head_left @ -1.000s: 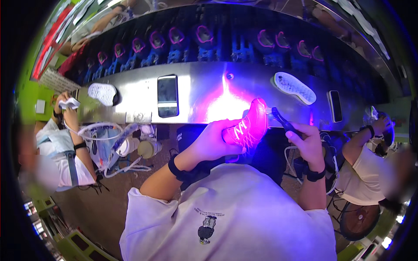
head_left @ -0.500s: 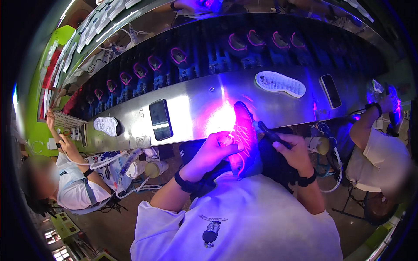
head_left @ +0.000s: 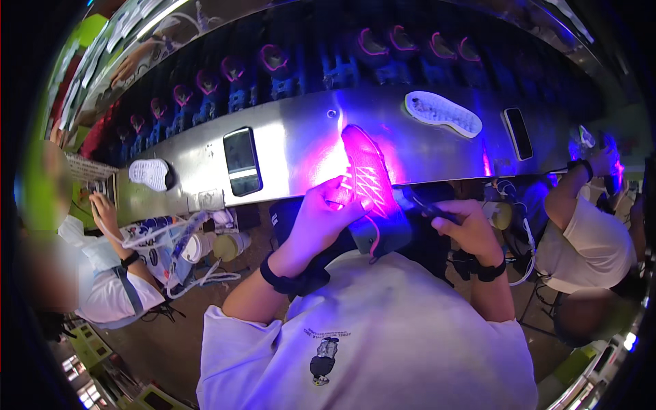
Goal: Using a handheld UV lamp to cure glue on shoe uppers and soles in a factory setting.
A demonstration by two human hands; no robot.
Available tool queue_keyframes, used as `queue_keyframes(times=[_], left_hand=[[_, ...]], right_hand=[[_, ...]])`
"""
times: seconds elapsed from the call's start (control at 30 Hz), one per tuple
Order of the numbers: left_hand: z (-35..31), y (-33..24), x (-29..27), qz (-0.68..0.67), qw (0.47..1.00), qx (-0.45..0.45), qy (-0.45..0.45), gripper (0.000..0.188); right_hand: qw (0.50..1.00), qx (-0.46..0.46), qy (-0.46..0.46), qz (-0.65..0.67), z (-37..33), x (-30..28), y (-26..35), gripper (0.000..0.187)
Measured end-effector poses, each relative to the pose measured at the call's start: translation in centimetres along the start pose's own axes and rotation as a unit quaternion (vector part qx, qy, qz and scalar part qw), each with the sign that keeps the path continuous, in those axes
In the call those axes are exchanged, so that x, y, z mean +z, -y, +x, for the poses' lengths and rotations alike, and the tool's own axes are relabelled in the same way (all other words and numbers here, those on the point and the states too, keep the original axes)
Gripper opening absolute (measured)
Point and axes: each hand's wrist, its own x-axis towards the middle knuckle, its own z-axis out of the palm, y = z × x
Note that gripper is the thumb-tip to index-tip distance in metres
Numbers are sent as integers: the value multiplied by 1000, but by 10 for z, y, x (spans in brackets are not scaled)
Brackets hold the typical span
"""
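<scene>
Left hand (head_left: 323,217) pinches a laced shoe (head_left: 370,174), right hand (head_left: 471,231) clasps a dark tool (head_left: 435,211), and lettering (head_left: 328,335) marks the white shirt (head_left: 410,328).

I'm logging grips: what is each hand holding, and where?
Left hand: the shoe, by its laced upper. Right hand: a slim black tool, by its handle.

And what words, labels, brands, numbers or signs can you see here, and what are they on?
White T-shirt: small dark lettering beside a printed figure; I won't copy its wording.
Pale box, far left: rows of print, too blurred to read.
Dark fabric left of the laced sneaker: pale marks, too small to read.
Laced sneaker: no lettering I can make out.
Two smartphones: no readable text.
</scene>
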Motion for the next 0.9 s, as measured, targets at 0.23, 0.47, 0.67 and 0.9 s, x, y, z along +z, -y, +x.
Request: queue_keyframes(times=[0.23,0.47,0.67,0.9], left_hand=[[1,-11,-18,90,993,3,-79,52],[9,8,-11,-110,990,-32,-82,50],[8,4,1,-206,969,-122,-67,46],[0,-10,12,-231,951,-194,-69,45]], right_hand=[[998,13,48,-45,-12,0,12,29],[978,-98,-108,-151,-23,17,6,29],[943,-148,-129,-267,-11,4,43,28],[926,-167,-115,-317,-3,-12,61,30]])
